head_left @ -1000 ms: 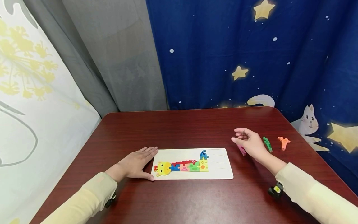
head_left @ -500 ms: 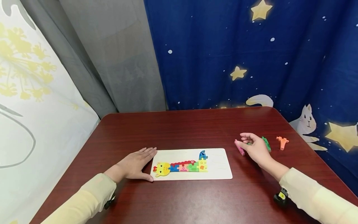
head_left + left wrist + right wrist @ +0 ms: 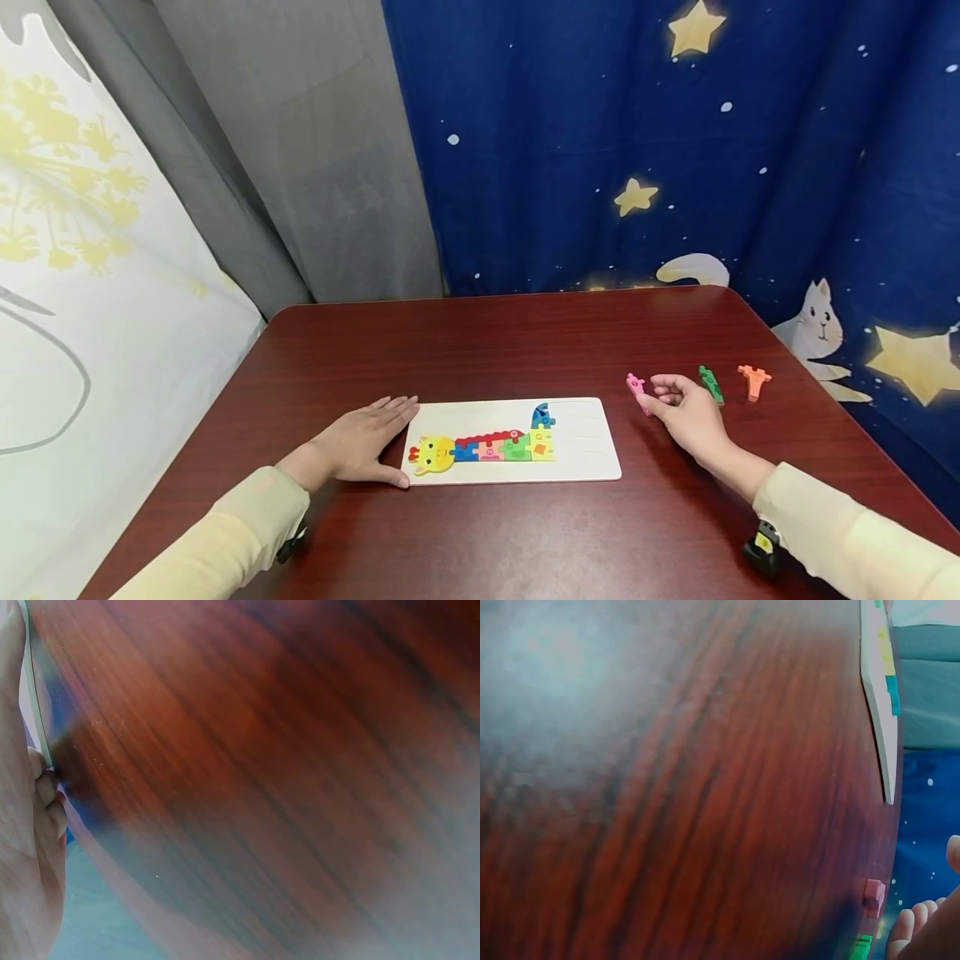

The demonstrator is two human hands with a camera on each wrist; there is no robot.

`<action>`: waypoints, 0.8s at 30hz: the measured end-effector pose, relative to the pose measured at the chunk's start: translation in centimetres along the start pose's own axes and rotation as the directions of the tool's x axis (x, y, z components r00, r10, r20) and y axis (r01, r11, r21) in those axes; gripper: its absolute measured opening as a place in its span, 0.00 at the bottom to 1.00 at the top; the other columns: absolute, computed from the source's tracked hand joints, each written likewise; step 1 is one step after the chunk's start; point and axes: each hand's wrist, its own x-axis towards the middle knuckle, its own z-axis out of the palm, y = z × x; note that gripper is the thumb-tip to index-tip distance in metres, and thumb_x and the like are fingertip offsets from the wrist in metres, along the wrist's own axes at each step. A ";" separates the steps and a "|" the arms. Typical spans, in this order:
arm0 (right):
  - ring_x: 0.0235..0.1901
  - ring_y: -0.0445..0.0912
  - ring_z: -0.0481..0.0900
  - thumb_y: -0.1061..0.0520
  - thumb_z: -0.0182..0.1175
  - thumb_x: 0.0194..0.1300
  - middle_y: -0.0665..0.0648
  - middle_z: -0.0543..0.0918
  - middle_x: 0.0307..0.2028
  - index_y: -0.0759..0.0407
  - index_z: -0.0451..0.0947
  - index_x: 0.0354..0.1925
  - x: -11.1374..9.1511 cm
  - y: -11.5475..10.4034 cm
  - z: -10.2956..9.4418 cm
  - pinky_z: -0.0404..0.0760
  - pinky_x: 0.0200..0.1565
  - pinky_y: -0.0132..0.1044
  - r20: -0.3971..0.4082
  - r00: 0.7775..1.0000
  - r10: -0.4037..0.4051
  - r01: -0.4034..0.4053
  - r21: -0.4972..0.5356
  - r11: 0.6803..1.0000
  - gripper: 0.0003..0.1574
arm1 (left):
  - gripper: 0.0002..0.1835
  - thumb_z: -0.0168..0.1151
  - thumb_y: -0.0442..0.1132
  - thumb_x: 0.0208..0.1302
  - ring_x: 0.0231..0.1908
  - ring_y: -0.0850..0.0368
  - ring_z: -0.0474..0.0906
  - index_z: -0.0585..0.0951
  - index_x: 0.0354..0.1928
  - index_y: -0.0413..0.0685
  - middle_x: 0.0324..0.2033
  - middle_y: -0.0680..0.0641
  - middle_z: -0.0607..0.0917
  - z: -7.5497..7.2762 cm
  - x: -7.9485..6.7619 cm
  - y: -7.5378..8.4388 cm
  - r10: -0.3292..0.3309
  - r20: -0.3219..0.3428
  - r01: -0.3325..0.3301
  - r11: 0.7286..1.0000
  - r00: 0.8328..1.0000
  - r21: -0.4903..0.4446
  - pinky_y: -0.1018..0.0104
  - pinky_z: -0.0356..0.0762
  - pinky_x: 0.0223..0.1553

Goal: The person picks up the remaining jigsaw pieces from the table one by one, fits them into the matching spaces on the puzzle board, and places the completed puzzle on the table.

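Observation:
A white puzzle board [image 3: 585, 454] lies on the table, bearing a giraffe of coloured pieces from a yellow head [image 3: 435, 456] to a blue piece [image 3: 542, 415]. My left hand [image 3: 367, 442] rests flat, fingers straight, at the board's left edge. Over the right part of the table, my right hand [image 3: 692, 417] hovers with loosely bent fingers beside a pink puzzle piece [image 3: 635, 384]. Its thumb partly covers that piece in the head view. In the right wrist view the pink piece [image 3: 874, 898] stands on the table, apart from the thumb and fingers [image 3: 904, 926].
Beyond my right hand lie a green puzzle piece [image 3: 710, 384] and an orange puzzle piece [image 3: 753, 381]. The dark red table [image 3: 480, 350] ends at curtains behind it. Mostly tabletop fills the left wrist view, with part of the left hand [image 3: 30, 825] at its edge.
My right hand has moved a little right and nearer to me, uncovering more of the pink piece. The left hand and the board hold their places; the head view has shifted slightly.

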 end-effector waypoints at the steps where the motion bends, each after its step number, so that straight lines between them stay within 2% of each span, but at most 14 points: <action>1: 0.34 0.45 0.78 0.56 0.70 0.59 0.65 0.83 0.39 0.72 0.78 0.50 -0.1 0.1 0.0 0.73 0.33 0.20 -0.005 1.000 -0.008 0.008 -0.007 1.000 0.26 | 0.62 0.40 0.84 0.51 0.72 0.49 0.52 0.55 0.75 0.42 0.74 0.45 0.56 0.0 0.0 0.0 0.003 -0.003 -0.003 1.000 1.000 0.001 0.55 0.51 0.70; 8: 0.35 0.50 0.80 0.56 0.70 0.58 0.65 0.83 0.37 0.73 0.78 0.49 -0.4 0.5 0.0 0.74 0.32 0.24 -0.005 1.000 0.010 -0.011 -0.045 0.999 0.26 | 0.62 0.40 0.84 0.51 0.72 0.48 0.52 0.55 0.75 0.41 0.73 0.44 0.57 -0.1 0.0 0.0 0.008 -0.007 -0.008 1.000 1.000 0.004 0.55 0.51 0.70; 13: 0.35 0.52 0.80 0.54 0.70 0.59 0.63 0.83 0.36 0.72 0.78 0.48 -0.6 0.9 0.3 0.76 0.34 0.31 0.007 0.998 0.057 -0.056 -0.076 0.996 0.26 | 0.62 0.39 0.84 0.50 0.72 0.49 0.52 0.54 0.75 0.42 0.74 0.45 0.56 -0.1 0.0 0.0 -0.005 0.000 0.005 1.000 1.000 0.009 0.55 0.51 0.70; 18: 0.34 0.52 0.81 0.54 0.70 0.58 0.63 0.83 0.36 0.72 0.78 0.47 -0.6 1.3 0.6 0.77 0.36 0.38 0.018 0.997 0.069 -0.067 -0.103 0.992 0.26 | 0.62 0.40 0.84 0.50 0.72 0.49 0.52 0.55 0.75 0.42 0.74 0.45 0.56 0.0 0.0 0.0 -0.004 -0.001 0.004 1.000 1.000 0.007 0.55 0.51 0.70; 24: 0.34 0.53 0.81 0.54 0.71 0.57 0.64 0.83 0.35 0.73 0.79 0.46 -0.6 1.4 0.8 0.76 0.35 0.39 0.018 0.997 0.069 -0.066 -0.132 0.989 0.25 | 0.62 0.40 0.84 0.50 0.72 0.49 0.52 0.55 0.75 0.42 0.73 0.45 0.57 0.1 0.1 0.0 -0.001 -0.007 0.001 1.000 1.000 0.009 0.55 0.51 0.70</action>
